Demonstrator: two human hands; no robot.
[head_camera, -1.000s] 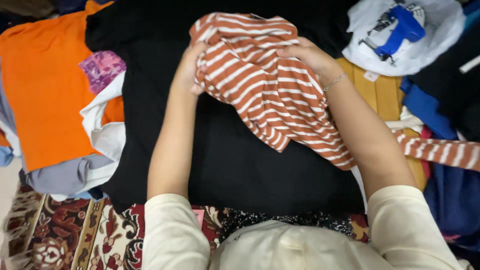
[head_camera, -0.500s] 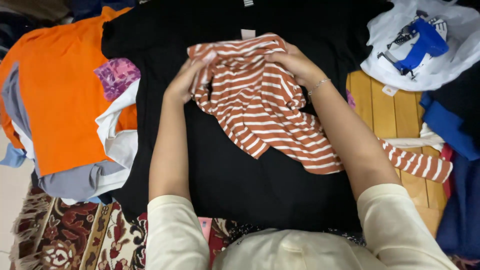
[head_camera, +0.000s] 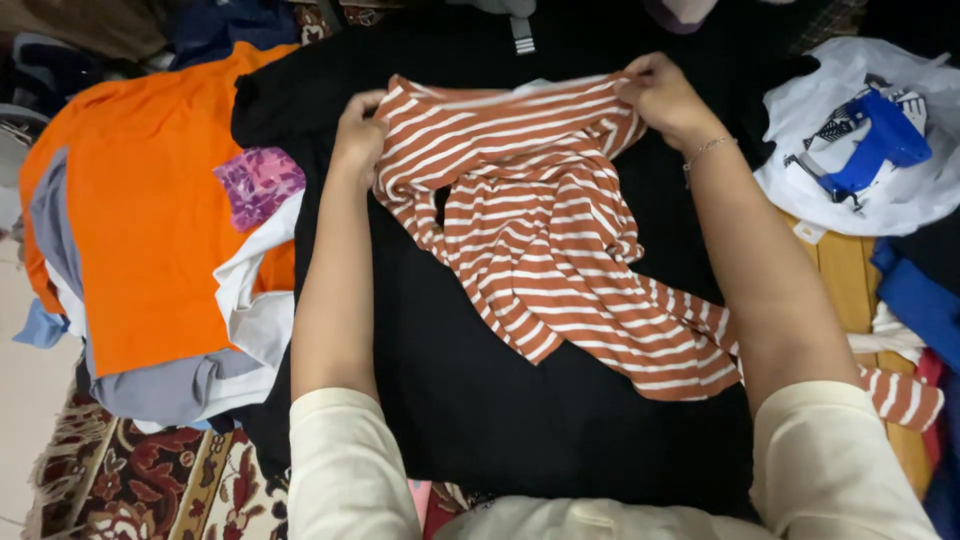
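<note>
Both hands are up at the top edge of the striped top (head_camera: 540, 250), a rust-orange and white garment stretched out between them. The left hand (head_camera: 358, 135) pinches one corner of that edge, fingers closed on the fabric; the right hand (head_camera: 665, 98) grips the other corner, a thin bracelet (head_camera: 708, 150) at its wrist. The hands are set wide apart, and the edge runs fairly taut from one to the other. Below it the garment hangs crumpled and twisted, spilling down over a black cloth (head_camera: 500, 420) that covers the middle of the worktop. One striped sleeve trails off to the right, its end lying past the right forearm on the wooden slats (head_camera: 860, 290).

Over on the right, a white plastic bag (head_camera: 900, 200) sits crumpled and open, and in it lies a blue tool (head_camera: 875, 150) with a dark handle, partly wrapped by the plastic. A small white tag shows at the bag's lower edge; too small to tell more. At the top middle, a little grey and white label (head_camera: 521, 35) rests against the black cloth.

On the left there's a stack of clothes: an orange shirt (head_camera: 140, 230) on top, a purple patterned piece (head_camera: 258, 185) at its right edge, white and grey layers beneath. A red patterned rug (head_camera: 150, 480) shows under it.
</note>
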